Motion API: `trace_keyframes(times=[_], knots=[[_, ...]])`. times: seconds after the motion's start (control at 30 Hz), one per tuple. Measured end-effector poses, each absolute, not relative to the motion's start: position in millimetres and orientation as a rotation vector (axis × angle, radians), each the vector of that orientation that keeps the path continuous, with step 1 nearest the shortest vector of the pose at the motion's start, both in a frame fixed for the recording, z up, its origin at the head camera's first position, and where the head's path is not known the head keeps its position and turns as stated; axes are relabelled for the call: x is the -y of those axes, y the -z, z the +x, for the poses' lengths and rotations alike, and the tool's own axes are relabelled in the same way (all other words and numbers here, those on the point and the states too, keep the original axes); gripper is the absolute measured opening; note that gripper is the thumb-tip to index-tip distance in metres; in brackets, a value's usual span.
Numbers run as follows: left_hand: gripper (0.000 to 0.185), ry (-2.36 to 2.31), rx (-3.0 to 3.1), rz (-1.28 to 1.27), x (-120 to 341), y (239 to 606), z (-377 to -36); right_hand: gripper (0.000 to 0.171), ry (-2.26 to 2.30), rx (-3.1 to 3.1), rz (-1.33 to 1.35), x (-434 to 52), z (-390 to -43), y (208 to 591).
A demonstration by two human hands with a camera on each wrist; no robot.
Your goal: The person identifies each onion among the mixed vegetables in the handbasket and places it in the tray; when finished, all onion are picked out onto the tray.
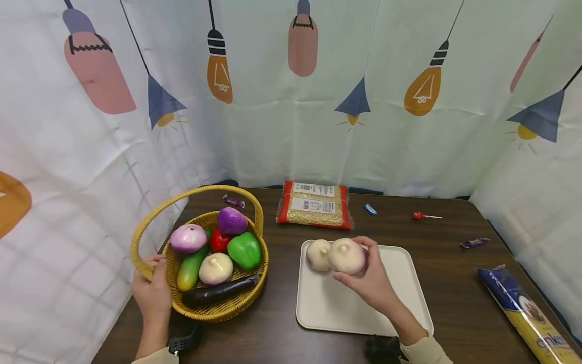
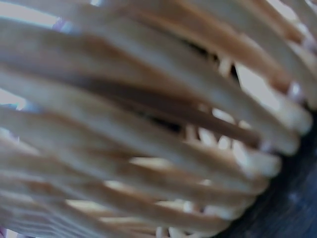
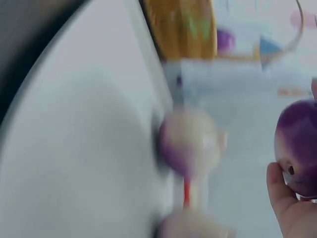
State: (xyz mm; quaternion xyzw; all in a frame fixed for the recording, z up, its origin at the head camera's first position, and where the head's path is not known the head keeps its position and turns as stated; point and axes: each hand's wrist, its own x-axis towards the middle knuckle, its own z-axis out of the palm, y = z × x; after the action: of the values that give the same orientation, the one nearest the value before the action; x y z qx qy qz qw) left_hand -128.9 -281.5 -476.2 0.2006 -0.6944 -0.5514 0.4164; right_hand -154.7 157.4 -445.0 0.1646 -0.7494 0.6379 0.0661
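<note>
My right hand (image 1: 360,269) holds a white and purple onion (image 1: 345,255) just over the far left part of a white tray (image 1: 404,283). A second pale onion (image 1: 318,254) lies on the tray, touching the held one. The right wrist view is blurred and shows the held onion (image 3: 300,148), my thumb (image 3: 283,198), the tray (image 3: 74,148) and the other onion (image 3: 192,143). My left hand (image 1: 153,273) grips the left rim of a wicker basket (image 1: 213,311) by its handle base. The left wrist view shows only blurred basket weave (image 2: 148,129).
The basket holds a purple onion (image 1: 188,238), a green pepper (image 1: 244,249), a cucumber (image 1: 190,268), an eggplant (image 1: 220,290) and more. A grain bag (image 1: 314,205), a lollipop (image 1: 420,216), wrapped sweets (image 1: 474,242) and a pasta packet (image 1: 527,313) lie on the brown table (image 1: 282,303). Curtains close it in.
</note>
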Motion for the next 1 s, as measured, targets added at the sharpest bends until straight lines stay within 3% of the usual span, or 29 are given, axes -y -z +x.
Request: trace_keyframes(times=[0.5,1.0], knots=[[0.027,1.389,1.743,0.485,282.3,480.4,-130.1,0.072,-1.517,2.314,-0.124,-272.2,-155.4,482.6],[0.028,1.378,1.754,0.493,280.8,474.0,-127.3,0.077,-1.333,2.613,-0.102,-284.5,-163.4,503.3]])
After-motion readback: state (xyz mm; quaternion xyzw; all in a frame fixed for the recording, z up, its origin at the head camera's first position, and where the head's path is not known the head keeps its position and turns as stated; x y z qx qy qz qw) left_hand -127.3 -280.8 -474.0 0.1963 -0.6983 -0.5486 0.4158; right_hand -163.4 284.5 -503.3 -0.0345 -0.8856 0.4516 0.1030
